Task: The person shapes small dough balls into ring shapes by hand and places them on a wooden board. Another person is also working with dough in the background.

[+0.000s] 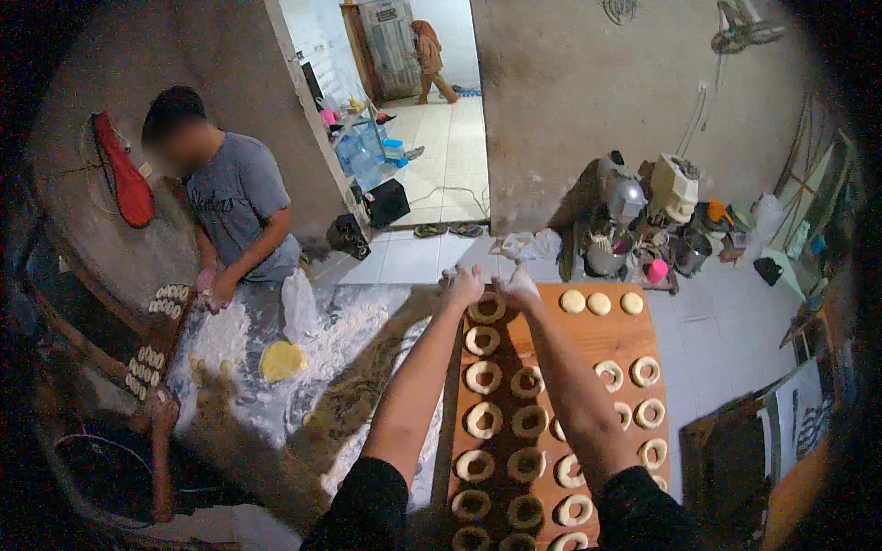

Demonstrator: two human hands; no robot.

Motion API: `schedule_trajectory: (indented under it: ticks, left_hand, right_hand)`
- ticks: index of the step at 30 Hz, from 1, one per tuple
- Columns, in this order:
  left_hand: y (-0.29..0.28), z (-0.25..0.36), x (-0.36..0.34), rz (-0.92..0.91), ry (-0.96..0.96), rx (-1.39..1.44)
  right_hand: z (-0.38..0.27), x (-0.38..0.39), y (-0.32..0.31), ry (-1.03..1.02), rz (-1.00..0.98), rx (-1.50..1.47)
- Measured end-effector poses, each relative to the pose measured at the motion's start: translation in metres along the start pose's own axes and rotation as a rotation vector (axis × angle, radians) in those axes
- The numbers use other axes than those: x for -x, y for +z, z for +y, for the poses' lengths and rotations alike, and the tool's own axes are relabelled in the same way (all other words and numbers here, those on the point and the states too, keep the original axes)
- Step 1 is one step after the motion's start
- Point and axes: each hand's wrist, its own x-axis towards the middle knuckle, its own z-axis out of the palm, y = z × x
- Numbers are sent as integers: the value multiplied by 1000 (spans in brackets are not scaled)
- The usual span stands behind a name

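My floury left hand (pixel 464 285) and right hand (pixel 518 286) are at the far edge of a wooden board (pixel 614 335), over a dough ring (pixel 486 309). Their fingers are loosely curved and apart, with nothing visibly held. Rows of dough rings (pixel 482 375) cover much of the board, partly in my shadow. Three round dough pieces (pixel 598 303) lie at its back right.
A co-worker (pixel 243 202) works left at a floured table (pixel 354 312) with yellow dough (pixel 282 362) and small pieces (pixel 144 371). A person (pixel 432 60) walks beyond the doorway. Appliances and containers (pixel 625 211) stand by the back wall; footwear (pixel 450 230) lies at the threshold.
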Motion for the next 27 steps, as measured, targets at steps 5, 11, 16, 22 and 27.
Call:
schedule_trajectory:
  ticks: [5, 11, 16, 22, 27]
  left_hand:
    - [5, -19, 28, -132, -29, -136]
    - [4, 25, 37, -5, 76, -180]
    - [93, 109, 34, -138, 317, -221]
    - [138, 144, 57, 13, 546, 295]
    - [60, 90, 122, 205, 520, 860]
  right_hand:
    - [4, 23, 12, -13, -75, 240]
    - [26, 49, -38, -78, 143, 119]
    - [143, 61, -128, 84, 395, 313]
    - [198, 43, -120, 142, 307, 550]
    - [139, 52, -122, 33, 413, 499]
